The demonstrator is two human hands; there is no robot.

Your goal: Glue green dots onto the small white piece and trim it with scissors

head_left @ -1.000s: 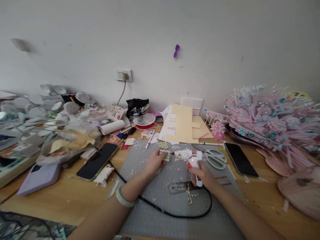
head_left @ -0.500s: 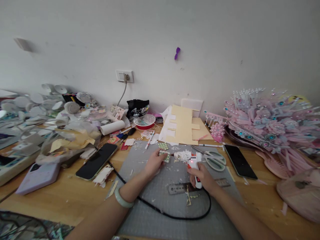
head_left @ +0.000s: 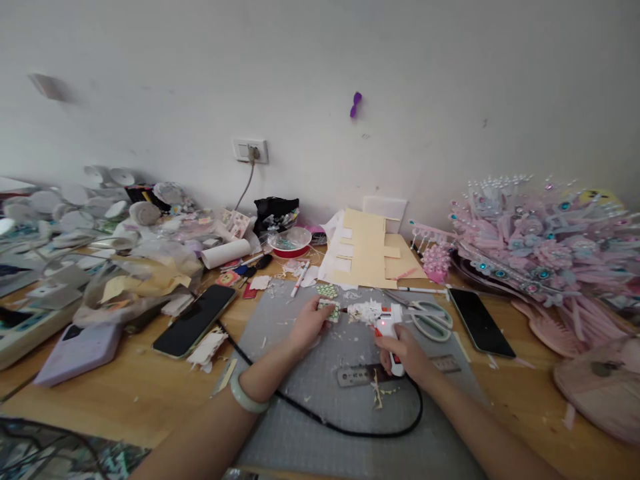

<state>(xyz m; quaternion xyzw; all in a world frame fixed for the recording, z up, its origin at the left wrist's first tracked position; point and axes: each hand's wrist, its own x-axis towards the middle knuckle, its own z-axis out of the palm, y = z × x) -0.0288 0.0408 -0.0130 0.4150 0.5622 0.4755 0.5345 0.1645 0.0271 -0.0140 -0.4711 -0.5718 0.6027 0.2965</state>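
My right hand point(head_left: 400, 347) is wrapped round the handle of a white hot glue gun point(head_left: 385, 321), whose nozzle end is coated in white glue and points left. A small red light glows on its side. In my left hand point(head_left: 311, 321) a small green-and-white patterned piece point(head_left: 331, 312) is pinched, right at the nozzle tip; whether the two touch I cannot tell. Just beyond it on the mat lies another green patterned piece point(head_left: 327, 291). A black cord point(head_left: 350, 433) loops from the gun's handle across the mat. Under the gun rests a steel ruler point(head_left: 355, 376).
The grey cutting mat point(head_left: 280, 427) also carries scissors point(head_left: 433, 323), a marker point(head_left: 300, 280) and paper scraps. Cut cream card point(head_left: 367, 247) lies at the back. Phones flank the mat, left point(head_left: 195, 320) and right point(head_left: 480, 322). A pink beaded headdress point(head_left: 540, 247) stands at right.
Both hands hold nearly the same place, with the glue gun's tip still by the patterned piece. Only a very slight shift of the whole view shows.
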